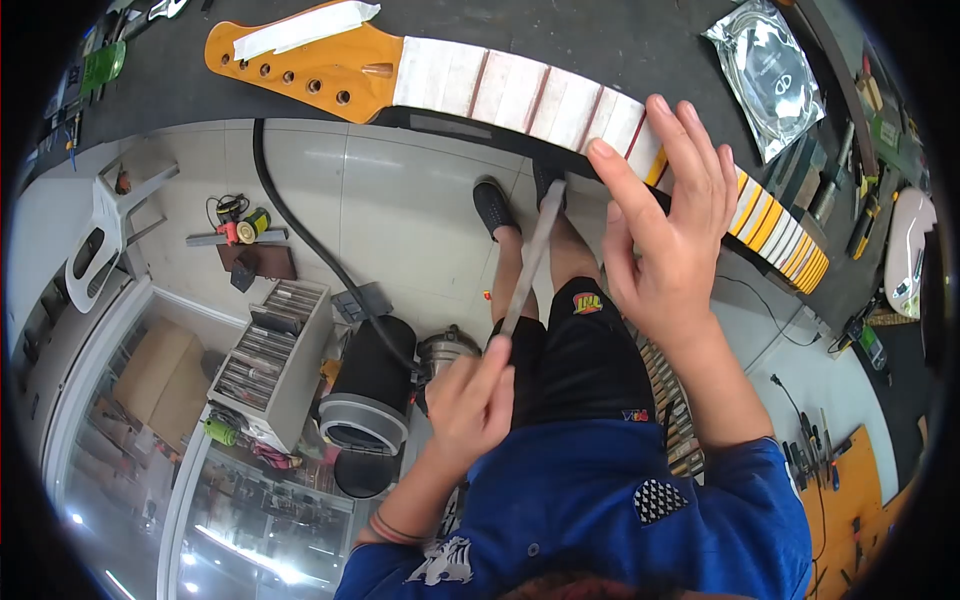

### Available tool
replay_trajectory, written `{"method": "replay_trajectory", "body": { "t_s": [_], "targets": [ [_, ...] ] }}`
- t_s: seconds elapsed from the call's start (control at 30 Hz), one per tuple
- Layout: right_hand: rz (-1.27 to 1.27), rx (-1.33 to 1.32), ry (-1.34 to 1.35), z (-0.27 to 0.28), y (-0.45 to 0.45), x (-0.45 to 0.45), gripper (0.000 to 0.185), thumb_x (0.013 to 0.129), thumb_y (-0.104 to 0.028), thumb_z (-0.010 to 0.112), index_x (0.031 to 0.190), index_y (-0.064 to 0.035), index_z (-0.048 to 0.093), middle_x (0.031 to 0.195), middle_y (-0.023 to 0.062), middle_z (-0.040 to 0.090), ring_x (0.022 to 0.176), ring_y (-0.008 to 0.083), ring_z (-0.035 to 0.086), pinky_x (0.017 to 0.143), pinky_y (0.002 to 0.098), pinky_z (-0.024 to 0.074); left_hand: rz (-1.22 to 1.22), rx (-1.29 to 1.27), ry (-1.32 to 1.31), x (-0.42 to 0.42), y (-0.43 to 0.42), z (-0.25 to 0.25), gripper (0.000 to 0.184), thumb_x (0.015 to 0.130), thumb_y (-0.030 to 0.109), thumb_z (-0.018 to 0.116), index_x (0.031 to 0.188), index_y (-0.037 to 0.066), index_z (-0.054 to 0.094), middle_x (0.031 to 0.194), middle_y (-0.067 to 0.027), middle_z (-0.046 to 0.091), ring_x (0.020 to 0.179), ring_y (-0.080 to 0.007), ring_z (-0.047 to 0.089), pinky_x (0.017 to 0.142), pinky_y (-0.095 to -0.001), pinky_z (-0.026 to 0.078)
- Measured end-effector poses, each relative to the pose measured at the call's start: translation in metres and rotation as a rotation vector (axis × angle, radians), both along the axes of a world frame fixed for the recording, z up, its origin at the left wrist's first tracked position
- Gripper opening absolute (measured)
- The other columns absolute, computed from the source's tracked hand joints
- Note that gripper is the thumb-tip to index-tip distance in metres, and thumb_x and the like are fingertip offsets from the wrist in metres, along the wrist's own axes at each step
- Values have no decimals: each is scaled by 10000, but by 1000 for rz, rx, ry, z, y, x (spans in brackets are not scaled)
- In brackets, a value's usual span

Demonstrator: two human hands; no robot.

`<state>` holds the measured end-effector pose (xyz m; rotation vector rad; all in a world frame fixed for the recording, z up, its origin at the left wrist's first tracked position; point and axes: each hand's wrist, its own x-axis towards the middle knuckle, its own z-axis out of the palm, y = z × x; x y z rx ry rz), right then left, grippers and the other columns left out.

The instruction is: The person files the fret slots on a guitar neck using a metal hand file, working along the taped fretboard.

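Note:
A guitar neck (560, 103) lies along the bench's near edge. Its amber headstock (310, 75) is at the left, with several tuner holes and a white paper strip (305, 28) across it. Pale tape covers most of the fretboard between the frets, with yellow strips toward the right end. My left hand (470, 400) is closed around one end of a long flat metal file (532, 262), which points up toward the neck, apart from it. My right hand (670, 215) rests stretched fingers on the middle of the fretboard, spread apart; its thumb is partly hidden.
The dark bench top (600, 30) bears a clear plastic packet (770, 80) at the right, with several hand tools beyond it. Below are a black bin (370, 375), a hose (300, 235), a box of flat items (270, 350) and a white plastic chair (105, 235).

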<state>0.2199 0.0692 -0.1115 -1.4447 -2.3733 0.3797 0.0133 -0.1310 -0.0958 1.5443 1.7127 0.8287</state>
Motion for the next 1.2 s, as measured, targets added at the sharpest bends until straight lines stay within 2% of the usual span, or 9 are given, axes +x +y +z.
{"method": "replay_trajectory", "body": {
  "t_s": [0.1,0.17,0.23,0.33,0.67,0.8,0.97,1.13,1.2],
  "targets": [
    [-9,28,-2,-2,1,-1,686,865,24,707,1482,-270,761,1695,181,549,1599,419,484,1315,639,265,193,-149,-163,-2,-19,9,509,1002,-30,738,1498,-95,649,813,-88,621,609,-155,541,552,-327,443],
    [-27,68,7,-5,0,-3,708,821,12,731,1457,-293,786,1670,154,577,1562,401,529,1292,625,293,227,-62,-272,-9,-15,-5,449,1091,67,666,1499,-103,588,819,-90,637,635,-133,563,573,-289,471],
    [-14,56,-1,-3,0,-3,674,875,18,707,1484,-266,759,1687,176,561,1592,409,495,1312,631,277,333,-56,-464,-9,10,-9,443,1178,227,591,1487,-85,535,808,-113,643,617,-130,575,558,-267,488],
    [-10,63,-7,-3,-1,-3,657,902,19,696,1499,-251,744,1690,182,561,1602,411,486,1321,632,273,365,-181,-838,-18,52,1,513,1163,192,614,1564,-86,454,814,-132,656,600,-134,578,539,-252,481],
    [-25,100,7,-9,-1,-3,661,885,20,709,1486,-252,753,1676,174,583,1589,403,508,1316,618,291,120,-145,-851,-7,61,-23,589,1181,176,600,1663,-66,363,777,-124,656,596,-120,578,521,-241,451],
    [-19,88,8,-7,-1,-3,655,884,16,710,1481,-250,758,1676,175,583,1589,405,507,1318,619,286,63,-192,-799,-12,47,-27,561,1192,181,597,1663,-54,406,837,-95,670,596,-102,558,541,-249,424],
    [-16,62,19,-3,0,-2,654,880,16,707,1477,-246,761,1675,185,583,1589,412,507,1323,619,272,-1,-101,-588,-18,23,-36,499,1163,69,600,1631,-74,502,864,-73,678,608,-98,570,568,-254,459],
    [-26,55,50,-4,0,-2,652,865,35,702,1458,-230,769,1672,200,586,1589,419,511,1324,619,272,41,-46,-462,1,81,-18,473,1057,-63,706,1529,-43,674,1260,-209,820,984,-194,798,866,-279,600],
    [-32,53,53,-4,-1,-2,653,860,42,701,1451,-226,771,1671,202,587,1590,420,511,1324,618,271,52,5,-479,18,143,-13,485,1059,-66,709,1541,-30,666,1279,-192,819,970,-192,795,855,-277,597]
  ]
}}
